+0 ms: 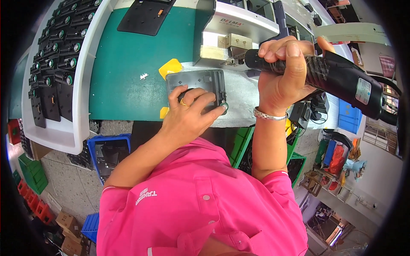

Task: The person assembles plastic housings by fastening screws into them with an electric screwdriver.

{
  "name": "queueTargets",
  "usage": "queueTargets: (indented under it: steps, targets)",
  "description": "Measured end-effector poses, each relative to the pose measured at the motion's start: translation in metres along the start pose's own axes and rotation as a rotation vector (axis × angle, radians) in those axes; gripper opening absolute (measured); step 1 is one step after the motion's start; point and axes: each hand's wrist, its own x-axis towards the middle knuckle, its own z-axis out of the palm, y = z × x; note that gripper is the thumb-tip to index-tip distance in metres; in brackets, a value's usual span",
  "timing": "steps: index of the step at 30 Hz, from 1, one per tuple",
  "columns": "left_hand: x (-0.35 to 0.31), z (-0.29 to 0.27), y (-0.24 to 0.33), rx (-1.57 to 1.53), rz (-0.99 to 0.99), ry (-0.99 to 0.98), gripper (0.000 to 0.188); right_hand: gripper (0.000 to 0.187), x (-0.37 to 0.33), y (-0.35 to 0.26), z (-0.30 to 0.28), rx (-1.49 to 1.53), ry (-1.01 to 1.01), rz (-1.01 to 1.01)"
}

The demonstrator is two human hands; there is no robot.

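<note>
My right hand [284, 70] is wrapped round a black corded tool, which looks like an electric screwdriver [341, 81]. Its narrower end points left, and no bit shows. On the bench, my left hand [188, 106] steadies a dark grey plastic housing [194, 79], with bent fingers on its flat face. The thumb of that hand rests at a round, green-ringed part [224, 106] on the housing's right corner. Yellow pieces [171, 67] lie by the housing's left side. Just behind it stands a grey metal machine [239, 30] with a small metal block at its front.
At left, a white tray [79, 102] holds rows of black parts with round ends. A green mat [124, 94] covers the bench, with a small white piece [144, 76] and a black panel [145, 17] on it. Blue [96, 147] and green [241, 147] crates stand below.
</note>
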Motion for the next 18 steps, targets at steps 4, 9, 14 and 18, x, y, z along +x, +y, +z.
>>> queueTargets:
  steps: [4,9,14,18]
  targets:
    - [0.000,0.000,0.001,0.002,-0.012,-0.004,0.031,0.049,-0.001,0.000,0.000,-0.107,-0.034,0.032]
    - [0.000,0.000,0.002,0.011,-0.004,0.005,0.030,0.047,0.007,-0.004,0.001,-0.192,-0.165,0.084]
    - [0.003,-0.004,0.002,-0.029,-0.018,0.002,0.031,0.040,0.017,0.008,-0.003,-0.072,-0.266,0.242]
    - [0.002,-0.007,-0.001,-0.101,-0.036,-0.006,0.030,0.044,0.012,0.004,-0.007,-0.006,-0.273,0.195]
